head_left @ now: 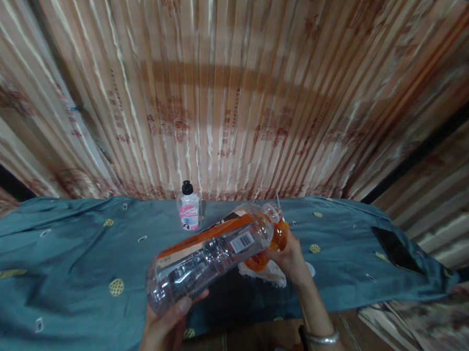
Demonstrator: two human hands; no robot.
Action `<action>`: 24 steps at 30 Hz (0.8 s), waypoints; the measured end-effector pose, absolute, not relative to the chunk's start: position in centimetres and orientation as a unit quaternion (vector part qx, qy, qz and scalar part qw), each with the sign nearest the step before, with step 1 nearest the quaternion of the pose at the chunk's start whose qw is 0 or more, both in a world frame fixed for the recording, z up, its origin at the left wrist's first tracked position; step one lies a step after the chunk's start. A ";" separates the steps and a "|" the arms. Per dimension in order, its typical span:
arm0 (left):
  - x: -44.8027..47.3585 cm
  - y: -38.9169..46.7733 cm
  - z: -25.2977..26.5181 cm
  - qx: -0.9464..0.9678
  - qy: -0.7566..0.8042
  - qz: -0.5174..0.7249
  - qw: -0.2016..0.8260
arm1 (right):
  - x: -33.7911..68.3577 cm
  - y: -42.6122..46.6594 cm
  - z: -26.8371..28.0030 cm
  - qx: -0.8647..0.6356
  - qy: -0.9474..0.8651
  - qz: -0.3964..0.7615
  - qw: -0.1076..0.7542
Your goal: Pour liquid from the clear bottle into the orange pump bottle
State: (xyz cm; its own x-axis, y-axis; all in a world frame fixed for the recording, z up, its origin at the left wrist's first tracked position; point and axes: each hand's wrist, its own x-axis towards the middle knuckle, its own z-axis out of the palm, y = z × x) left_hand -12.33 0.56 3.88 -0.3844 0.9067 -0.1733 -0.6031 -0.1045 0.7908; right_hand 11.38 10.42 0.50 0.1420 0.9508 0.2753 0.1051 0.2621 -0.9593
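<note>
The left hand (pixel 167 320) is curled around the base end of a large clear bottle (pixel 207 263), thumb along its near side. The right hand (pixel 289 259) is clasped on a see-through orange vessel (pixel 279 236), whose exact shape is partly hidden by the fingers and the bottle. The large bottle is held aslant above the bed-like surface, its neck brought up to the orange vessel; whether the two touch, I cannot tell.

As for progress, both things are in hand and brought together, and no cap shows on the bottle's neck, so the work looks to be midway. Whether anything is passing between them (no stream can be made out) stays unclear, as does how much either one holds. Parting them and setting them down are not yet done.

Below the right hand lies a white fringed cloth (pixel 279 278), with a pale round piece (pixel 310 269) just beside the wrist. Farther off, a small bottle with a black cap (pixel 189 212) stands upright behind the large one, apparently not in use. A dark flat object (pixel 395 248) lies well apart on the right, on the green patterned cloth (pixel 85 256); a pleated curtain (pixel 214 92) hangs behind everything.
</note>
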 end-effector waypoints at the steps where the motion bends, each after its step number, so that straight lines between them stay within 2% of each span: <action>1: -12.4 0.6 3.7 0.181 0.418 0.719 0.525 | 11.4 10.4 0.4 -0.481 -0.540 0.371 0.582; 24: -13.5 0.7 2.6 0.162 0.445 0.700 0.534 | 11.4 10.4 0.5 -0.448 -0.547 0.384 0.594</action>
State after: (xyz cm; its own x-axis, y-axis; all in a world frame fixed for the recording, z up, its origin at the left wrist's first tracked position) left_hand -13.52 0.67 2.62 -0.3773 0.8922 -0.2483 -0.6030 -0.0332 0.7970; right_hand 11.36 10.40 0.46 0.1062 0.9464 0.3051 0.0334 0.3033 -0.9523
